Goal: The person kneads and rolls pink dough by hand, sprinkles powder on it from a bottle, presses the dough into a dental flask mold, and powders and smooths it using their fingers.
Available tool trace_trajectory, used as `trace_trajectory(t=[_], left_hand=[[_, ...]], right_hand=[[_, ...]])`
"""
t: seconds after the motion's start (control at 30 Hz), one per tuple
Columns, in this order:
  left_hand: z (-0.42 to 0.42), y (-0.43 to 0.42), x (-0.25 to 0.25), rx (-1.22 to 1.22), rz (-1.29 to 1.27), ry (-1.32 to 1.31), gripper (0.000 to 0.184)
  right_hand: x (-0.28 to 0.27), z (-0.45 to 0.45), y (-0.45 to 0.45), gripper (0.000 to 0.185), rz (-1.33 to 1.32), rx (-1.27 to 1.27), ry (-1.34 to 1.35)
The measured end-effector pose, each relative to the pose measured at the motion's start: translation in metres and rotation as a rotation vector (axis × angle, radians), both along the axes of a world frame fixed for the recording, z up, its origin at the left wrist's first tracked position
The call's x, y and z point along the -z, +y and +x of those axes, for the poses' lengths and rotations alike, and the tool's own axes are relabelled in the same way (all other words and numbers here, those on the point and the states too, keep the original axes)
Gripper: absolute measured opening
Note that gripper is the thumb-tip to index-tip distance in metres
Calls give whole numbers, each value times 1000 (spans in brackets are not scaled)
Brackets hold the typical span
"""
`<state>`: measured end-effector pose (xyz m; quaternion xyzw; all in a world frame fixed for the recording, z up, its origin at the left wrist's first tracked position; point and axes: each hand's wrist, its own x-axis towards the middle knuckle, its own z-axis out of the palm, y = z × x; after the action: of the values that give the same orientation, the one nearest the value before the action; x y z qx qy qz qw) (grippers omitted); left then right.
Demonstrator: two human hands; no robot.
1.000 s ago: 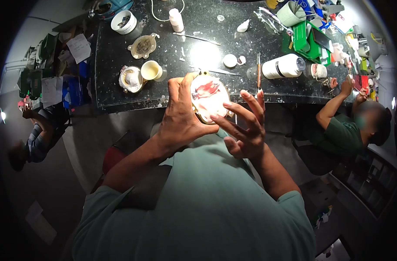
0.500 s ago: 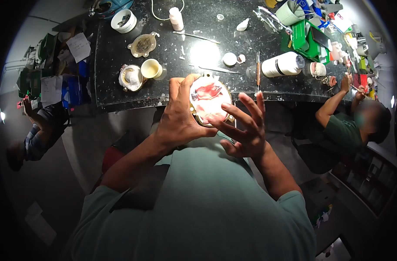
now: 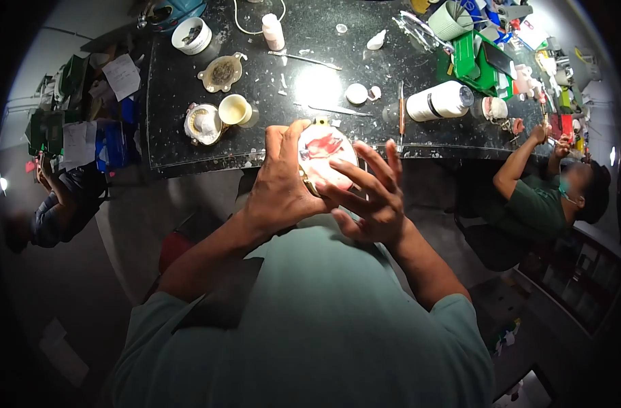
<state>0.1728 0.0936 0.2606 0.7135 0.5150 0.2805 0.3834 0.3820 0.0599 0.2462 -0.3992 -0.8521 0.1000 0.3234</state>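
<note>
My left hand (image 3: 278, 175) is wrapped round the left side of a denture flask half (image 3: 320, 122), a brass-coloured metal ring tilted toward me above my lap. White plaster fills it, with glossy pink-red material (image 3: 324, 146) in the middle; strong light washes out part of the surface. My right hand (image 3: 375, 200) is spread over the flask's right side. Its fingertips lie on or just above the pink surface; I cannot tell whether they press. Nothing shows in its grasp.
Along the black bench's near edge are a second flask half (image 3: 205, 124), a cream cup (image 3: 235, 109) and a white bottle (image 3: 439, 101). Farther back lie a metal lid (image 3: 222, 72), a spatula (image 3: 341, 109) and a white bowl (image 3: 191, 36). Co-workers (image 3: 545, 197) sit at both sides.
My right fingers have shifted left and slightly down across the flask, covering more of its right side. My left hand keeps its hold. The co-worker at left has moved their hands.
</note>
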Motion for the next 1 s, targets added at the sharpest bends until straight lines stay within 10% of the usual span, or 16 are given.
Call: trace_trajectory(t=[0.73, 0.87, 1.0], left_hand=[[-1, 3, 9, 16, -127, -234, 110], [-6, 5, 13, 33, -230, -286, 108], [-8, 6, 19, 28, -352, -368, 108]], right_hand=[[1, 35, 4, 36, -59, 67, 249], [38, 80, 34, 29, -119, 635, 859], [100, 134, 81, 80, -14, 637, 716]])
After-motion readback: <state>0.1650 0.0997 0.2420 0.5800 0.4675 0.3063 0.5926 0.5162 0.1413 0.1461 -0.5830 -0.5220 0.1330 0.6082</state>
